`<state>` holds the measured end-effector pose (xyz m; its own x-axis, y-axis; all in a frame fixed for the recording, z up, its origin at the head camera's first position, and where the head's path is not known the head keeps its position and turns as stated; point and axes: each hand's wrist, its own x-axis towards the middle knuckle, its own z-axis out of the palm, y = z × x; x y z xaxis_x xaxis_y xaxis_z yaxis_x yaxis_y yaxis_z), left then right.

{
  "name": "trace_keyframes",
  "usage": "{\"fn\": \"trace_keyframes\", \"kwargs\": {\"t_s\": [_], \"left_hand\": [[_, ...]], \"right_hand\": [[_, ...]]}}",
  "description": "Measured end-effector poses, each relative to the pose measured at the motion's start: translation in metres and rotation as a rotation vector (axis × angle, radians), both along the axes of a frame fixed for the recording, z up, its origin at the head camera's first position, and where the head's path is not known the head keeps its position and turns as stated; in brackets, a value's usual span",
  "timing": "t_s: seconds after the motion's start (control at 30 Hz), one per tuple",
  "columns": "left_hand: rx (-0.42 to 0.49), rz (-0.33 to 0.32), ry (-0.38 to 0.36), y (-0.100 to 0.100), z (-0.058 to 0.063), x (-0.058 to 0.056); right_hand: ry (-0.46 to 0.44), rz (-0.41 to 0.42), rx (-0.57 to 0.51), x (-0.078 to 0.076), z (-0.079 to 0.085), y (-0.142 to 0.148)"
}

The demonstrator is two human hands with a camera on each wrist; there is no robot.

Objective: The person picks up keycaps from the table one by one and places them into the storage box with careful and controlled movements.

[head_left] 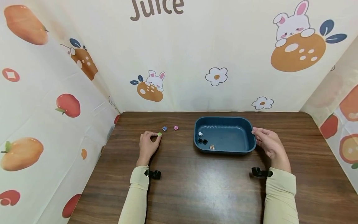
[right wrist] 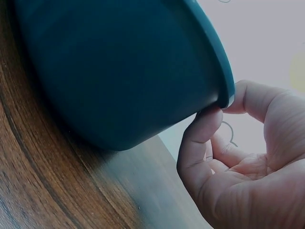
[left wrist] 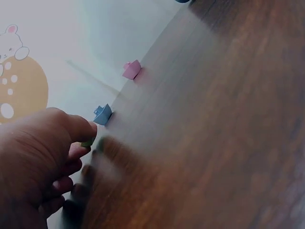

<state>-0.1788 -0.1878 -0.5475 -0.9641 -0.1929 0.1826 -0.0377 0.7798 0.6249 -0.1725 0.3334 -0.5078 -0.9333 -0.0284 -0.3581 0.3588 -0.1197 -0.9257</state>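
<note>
At the table's left, my left hand (head_left: 148,146) pinches a small green square piece (head_left: 159,134) between thumb and forefinger, close over the wood. In the left wrist view the fingertips hide most of this green piece (left wrist: 87,142). Just beyond it sits a blue piece (head_left: 164,128) with a small raised stud, and farther right a pink piece (head_left: 176,128) of like shape. My right hand (head_left: 269,143) grips the right end of a dark blue rectangular tray (head_left: 225,151), its thumb and fingers on the rim (right wrist: 228,93).
Inside the tray's left part are a white piece (head_left: 200,134), two black pieces (head_left: 205,142) and an orange-and-white piece (head_left: 212,147). The dark wooden table (head_left: 179,186) ends at a printed cloth (head_left: 184,77) behind and at both sides.
</note>
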Motion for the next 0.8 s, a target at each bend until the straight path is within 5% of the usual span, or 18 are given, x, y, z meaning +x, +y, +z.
{"fn": "trace_keyframes", "kwargs": {"t_s": [0.8], "left_hand": [[0.046,-0.009,0.048,0.007,0.012,0.0]], "right_hand": [[0.008,-0.002,-0.009,-0.001,0.0,0.0]]}}
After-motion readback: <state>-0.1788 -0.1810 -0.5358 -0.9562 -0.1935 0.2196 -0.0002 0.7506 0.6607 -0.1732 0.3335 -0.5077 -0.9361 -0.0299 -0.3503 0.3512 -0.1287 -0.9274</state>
